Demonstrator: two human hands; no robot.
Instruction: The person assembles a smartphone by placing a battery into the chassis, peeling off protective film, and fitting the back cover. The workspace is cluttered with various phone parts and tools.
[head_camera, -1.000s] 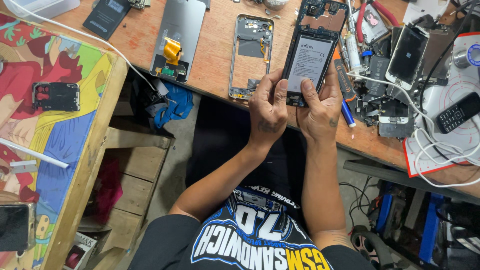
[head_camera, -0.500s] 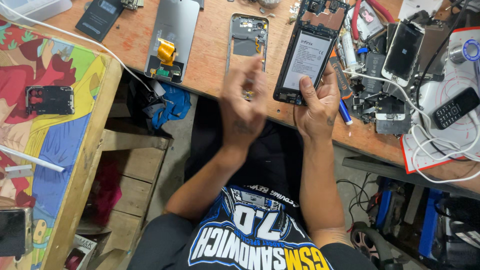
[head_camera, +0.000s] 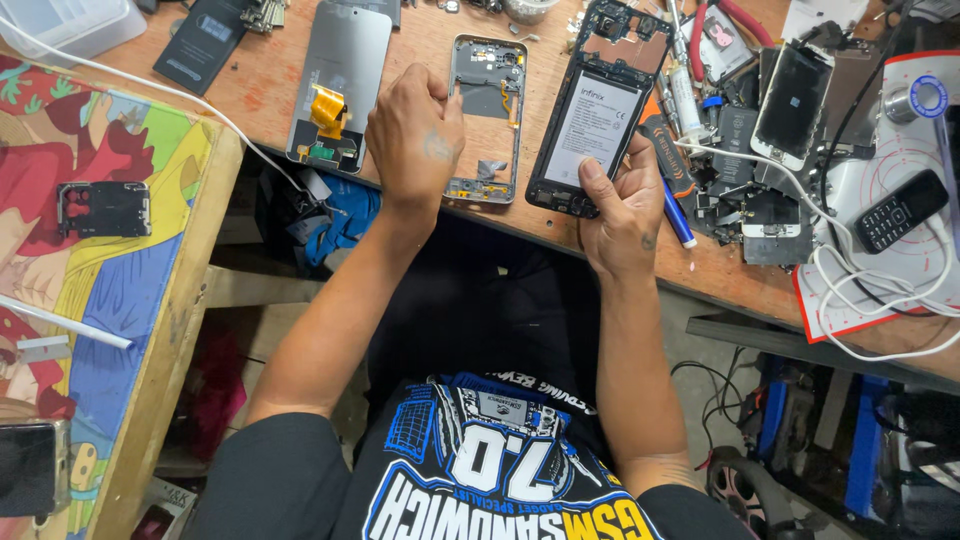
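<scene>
Black opened phone (head_camera: 598, 110) with white battery label; grey back cover (head_camera: 340, 80) carrying an orange ribbon cable (head_camera: 327, 108); silver-grey mid frame (head_camera: 486, 115); brown wooden bench (head_camera: 250, 75); blue pen (head_camera: 678, 215); black keypad phone (head_camera: 900, 210); multicoloured cartoon-print table (head_camera: 110, 270).

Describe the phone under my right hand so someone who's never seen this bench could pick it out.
On the wooden workbench, look near the front edge, where the right hand rests its thumb. There lies an opened phone, back cover off. Unlike the hollow grey frame left of it, it carries a large white-labelled battery.
</scene>
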